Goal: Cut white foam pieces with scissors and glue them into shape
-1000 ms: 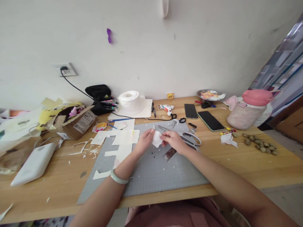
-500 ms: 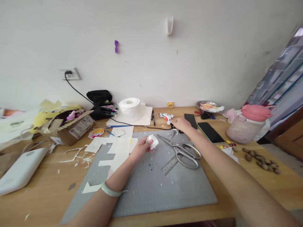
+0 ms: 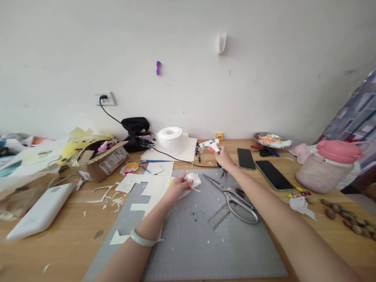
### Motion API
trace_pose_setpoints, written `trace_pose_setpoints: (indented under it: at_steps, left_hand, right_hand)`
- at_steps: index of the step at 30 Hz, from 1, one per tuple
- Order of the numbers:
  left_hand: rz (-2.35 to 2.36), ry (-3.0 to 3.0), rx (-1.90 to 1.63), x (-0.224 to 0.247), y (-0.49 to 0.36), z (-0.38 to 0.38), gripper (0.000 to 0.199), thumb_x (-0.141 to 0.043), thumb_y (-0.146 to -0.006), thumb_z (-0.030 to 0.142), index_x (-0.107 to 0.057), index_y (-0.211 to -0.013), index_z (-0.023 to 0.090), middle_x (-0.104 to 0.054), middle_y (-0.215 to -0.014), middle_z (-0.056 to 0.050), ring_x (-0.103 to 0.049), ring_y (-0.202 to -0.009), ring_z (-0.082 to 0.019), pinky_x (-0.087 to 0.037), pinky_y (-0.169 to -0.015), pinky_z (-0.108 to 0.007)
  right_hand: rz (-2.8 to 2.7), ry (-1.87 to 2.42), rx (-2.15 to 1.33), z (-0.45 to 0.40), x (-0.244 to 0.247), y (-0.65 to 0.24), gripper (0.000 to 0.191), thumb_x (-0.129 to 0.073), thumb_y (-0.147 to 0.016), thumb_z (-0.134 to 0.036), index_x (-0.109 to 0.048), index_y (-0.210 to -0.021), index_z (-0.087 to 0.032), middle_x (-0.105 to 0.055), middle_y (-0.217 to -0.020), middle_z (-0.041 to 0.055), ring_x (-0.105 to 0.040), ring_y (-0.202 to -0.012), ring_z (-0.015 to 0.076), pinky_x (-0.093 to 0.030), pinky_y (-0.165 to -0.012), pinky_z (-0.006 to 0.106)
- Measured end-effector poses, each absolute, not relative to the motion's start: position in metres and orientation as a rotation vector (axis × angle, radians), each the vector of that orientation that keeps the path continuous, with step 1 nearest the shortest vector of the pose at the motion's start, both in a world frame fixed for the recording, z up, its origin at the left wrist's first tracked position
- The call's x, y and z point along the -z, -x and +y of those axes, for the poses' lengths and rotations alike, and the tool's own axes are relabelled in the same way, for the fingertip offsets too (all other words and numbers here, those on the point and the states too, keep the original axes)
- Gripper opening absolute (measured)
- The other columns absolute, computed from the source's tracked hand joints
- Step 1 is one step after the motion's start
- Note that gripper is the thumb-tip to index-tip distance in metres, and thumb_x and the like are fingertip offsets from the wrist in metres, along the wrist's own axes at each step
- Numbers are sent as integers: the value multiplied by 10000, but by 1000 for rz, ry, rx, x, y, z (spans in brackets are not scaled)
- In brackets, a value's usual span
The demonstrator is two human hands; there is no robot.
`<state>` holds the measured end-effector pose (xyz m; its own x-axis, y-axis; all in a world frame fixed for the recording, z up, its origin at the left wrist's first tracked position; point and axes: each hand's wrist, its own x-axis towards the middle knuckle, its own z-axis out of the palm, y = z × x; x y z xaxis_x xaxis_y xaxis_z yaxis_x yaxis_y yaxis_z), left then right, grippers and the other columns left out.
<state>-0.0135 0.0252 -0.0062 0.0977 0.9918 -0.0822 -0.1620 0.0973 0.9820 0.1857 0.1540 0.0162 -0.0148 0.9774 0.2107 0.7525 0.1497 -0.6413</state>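
Note:
My left hand pinches a small white crumpled piece, like tissue or padding, above the grey cutting mat. At the back of the mat my right hand is wrapped round the handle of a white glue gun, whose nozzle points left. A black cord runs from the wall socket towards it. Large metal scissors lie partly spread on the mat between my arms, over a small steel ruler. Cut white paper lies beside my left hand.
A white roll stands at the back, near a cardboard box and black pencil case. Two phones, a metal dish, a pink-lidded jug and brown nuts are on the right. A white power bank-like slab lies left.
My right hand has closed round the glue gun and raised it off the table. My left hand still holds the white piece. The whole view has shifted slightly.

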Motion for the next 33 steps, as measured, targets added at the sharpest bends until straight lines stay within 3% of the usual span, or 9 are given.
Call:
trace_pose_setpoints:
  at_steps: [3, 6, 9, 13, 20, 33]
  left_hand:
    - [1089, -1082, -1151, 9, 17, 28, 373, -721, -575, 412, -592, -804, 146, -584, -718, -11, -511, -611, -118, -403, -553, -234]
    - [1129, -1128, -1118, 14, 19, 30, 331, -695, -599, 375, -575, -809, 149, -539, -662, 20, -450, -538, -90, -356, -526, -224]
    - [1096, -1175, -1050, 16, 22, 32, 326, -695, -588, 334, -574, -817, 136, -536, -649, 26, -436, -536, -84, -338, -549, -223]
    - [1056, -1136, -1033, 14, 23, 33, 331, -711, -560, 313, -572, -805, 139, -549, -679, 18, -474, -589, -102, -358, -586, -235]
    - [1065, -1087, -1031, 9, 22, 30, 305, -694, -553, 274, -556, -791, 143, -563, -726, -2, -499, -631, -109, -381, -619, -248]
    - [1102, -1156, -981, 10, 24, 30, 253, -667, -591, 287, -544, -763, 148, -530, -640, 35, -449, -561, -95, -332, -574, -235]
  right_hand:
    - [-1794, 1516, -399, 117, -14, -190, 358, -448, -873, -216, -430, -1225, -156, -556, -1174, 141, -563, -1040, 226, -458, -845, 364]
    - [-1811, 1452, -367, 75, -8, -199, 345, -470, -820, -209, -462, -1162, -164, -587, -1138, 137, -569, -1043, 242, -444, -851, 361]
    - [-1822, 1445, -353, 44, 0, -207, 337, -485, -810, -304, -472, -1118, -170, -627, -1026, 127, -603, -952, 258, -461, -770, 358]
    - [-1858, 1492, -289, 30, 5, -205, 495, -638, -695, -454, -497, -1069, -162, -648, -861, 102, -623, -783, 258, -461, -668, 331]
    - [-1900, 1520, -202, 31, 6, -197, 431, -589, -738, -427, -538, -1059, -144, -647, -936, 147, -614, -886, 310, -448, -698, 347]
    - [-1968, 1484, -158, 33, 10, -200, 247, -471, -775, -270, -550, -974, -148, -644, -864, 121, -608, -830, 258, -439, -678, 309]
